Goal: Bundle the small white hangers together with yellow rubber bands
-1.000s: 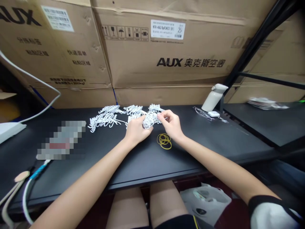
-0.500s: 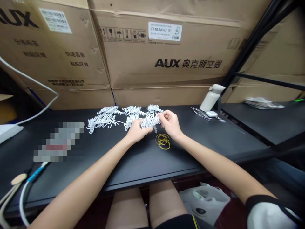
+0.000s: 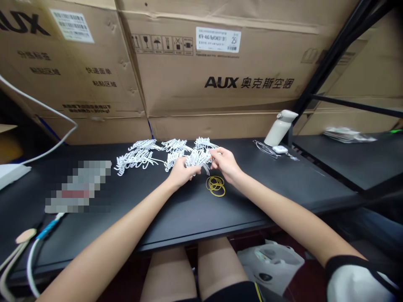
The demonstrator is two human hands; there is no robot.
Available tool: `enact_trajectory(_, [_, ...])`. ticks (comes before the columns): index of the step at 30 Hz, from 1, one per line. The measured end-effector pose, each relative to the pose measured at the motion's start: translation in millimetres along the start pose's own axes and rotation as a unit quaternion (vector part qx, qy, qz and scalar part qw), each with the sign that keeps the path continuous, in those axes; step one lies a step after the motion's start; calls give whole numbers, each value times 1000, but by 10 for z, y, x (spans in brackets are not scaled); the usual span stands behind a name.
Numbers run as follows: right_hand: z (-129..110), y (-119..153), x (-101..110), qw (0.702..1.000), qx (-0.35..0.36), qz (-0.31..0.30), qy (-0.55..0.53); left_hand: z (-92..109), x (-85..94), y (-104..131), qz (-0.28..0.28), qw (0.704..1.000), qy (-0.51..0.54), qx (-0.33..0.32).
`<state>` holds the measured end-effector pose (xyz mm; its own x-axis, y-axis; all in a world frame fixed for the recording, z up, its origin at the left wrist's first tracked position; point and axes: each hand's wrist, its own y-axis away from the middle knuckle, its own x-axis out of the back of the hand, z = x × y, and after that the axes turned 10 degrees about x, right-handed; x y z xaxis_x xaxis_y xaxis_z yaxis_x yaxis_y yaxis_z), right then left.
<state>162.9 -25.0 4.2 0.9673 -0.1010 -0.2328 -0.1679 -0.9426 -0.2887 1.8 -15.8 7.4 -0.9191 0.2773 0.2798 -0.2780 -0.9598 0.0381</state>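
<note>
A bunch of white hooks (image 3: 197,158) is gripped in my left hand (image 3: 182,173), held just above the black table. My right hand (image 3: 225,161) is closed in a pinch at the right side of this bunch; whatever its fingertips hold is too small to make out. Close below the hands lie several yellow rubber bands (image 3: 215,186). Behind and to the left, more white hooks rest in piles: a large one (image 3: 135,160), one at the back left (image 3: 145,144), one in the back middle (image 3: 174,145) and one (image 3: 203,142) behind my hands. Another pile (image 3: 173,160) is partly covered by my left hand.
Large cardboard boxes (image 3: 220,100) stand along the table's back. At the right are a white bottle (image 3: 280,129), a cable (image 3: 264,149) and a small white case (image 3: 280,149). A blurred-out flat object (image 3: 78,186) with a cable lies left. A plastic bag (image 3: 270,264) sits below.
My right hand has shifted slightly at the bunch's right side, its fingers a little more extended. The left hand keeps its hold, and the piles and rubber bands stay put.
</note>
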Motion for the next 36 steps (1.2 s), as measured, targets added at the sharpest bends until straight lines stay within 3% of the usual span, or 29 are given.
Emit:
enact_trajectory(4, [-5, 8, -7, 999, 38, -3, 11, 18, -2, 7, -2, 1000, 2, 5])
enact_trajectory(10, [7, -1, -16, 995, -74, -29, -58, -14, -18, -10, 1, 999, 50, 15])
enact_trajectory(13, [6, 8, -20, 993, -93, -44, -50, -35, -20, -21, 11, 996, 80, 33])
enact_trajectory(16, [10, 23, -24, 996, -72, -51, -32, -44, -15, -32, 34, 993, 105, 53])
enact_trajectory(22, [42, 45, -44, 999, 33, -38, -13, -39, 6, -47, 39, 987, 136, 70])
enact_trajectory(36, [77, -9, 28, 999, -9, -30, 39, -28, 74, -33, -77, 967, 226, 87])
